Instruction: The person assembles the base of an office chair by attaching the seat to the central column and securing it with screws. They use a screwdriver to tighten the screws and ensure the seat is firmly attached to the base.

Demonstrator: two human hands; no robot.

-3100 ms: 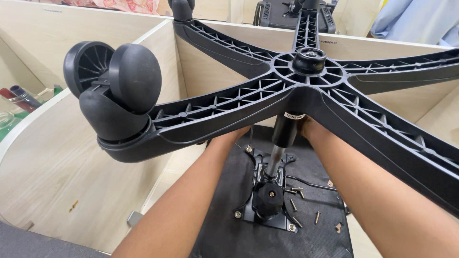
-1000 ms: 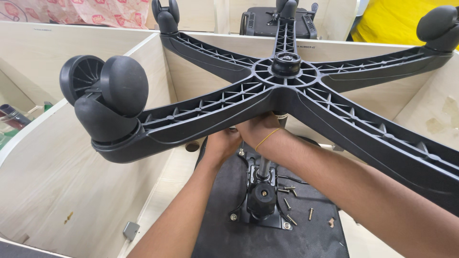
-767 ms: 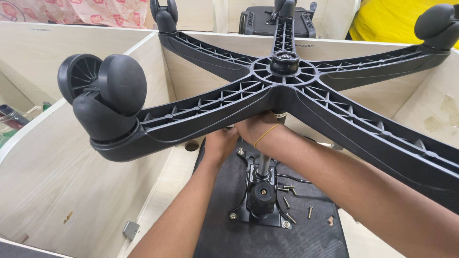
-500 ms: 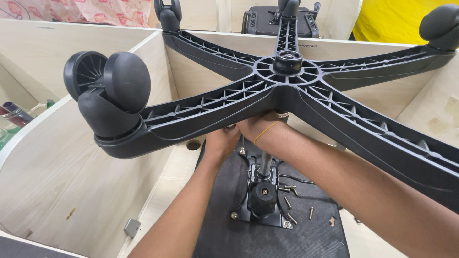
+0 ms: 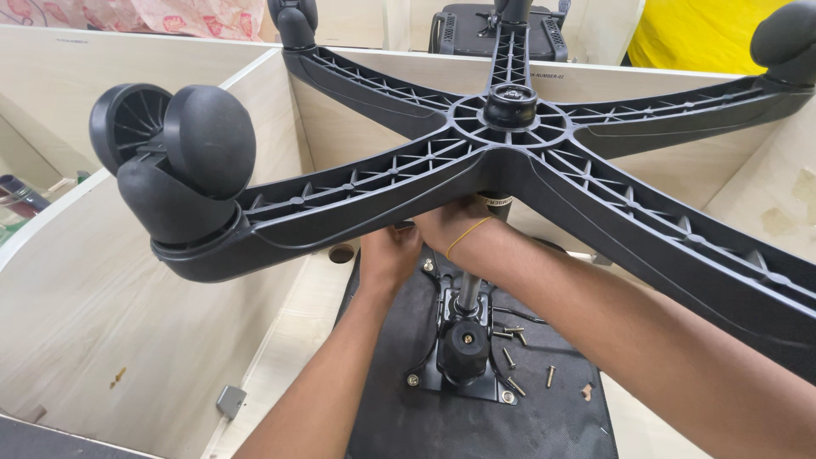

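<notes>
Item: five-star chair base, black moulded plastic, turned underside up so the ribbed webbing inside each arm shows.
Hub: round centre boss with a ring of radial ribs about it; the five arms spread out from it.
Castors: black twin-wheel castor on the arm end nearest the viewer's left; further castors at the far and right arm ends.
Column: gas-lift column, metal, running from under the hub down to the seat mechanism plate.
Position: base held over the upturned black seat pan, hub directly above the plate.
Left hand: just under the hub, left of the column; fingers hidden behind the near arm, so the grasp cannot be told.
Right hand: just under the hub, at the top of the column; yellow band at the wrist; fingers hidden, grasp cannot be told.
Loose parts: screws lying on the seat pan, right of the plate.
Surroundings: pale wood-finish partition panels left of and beyond the base.
</notes>
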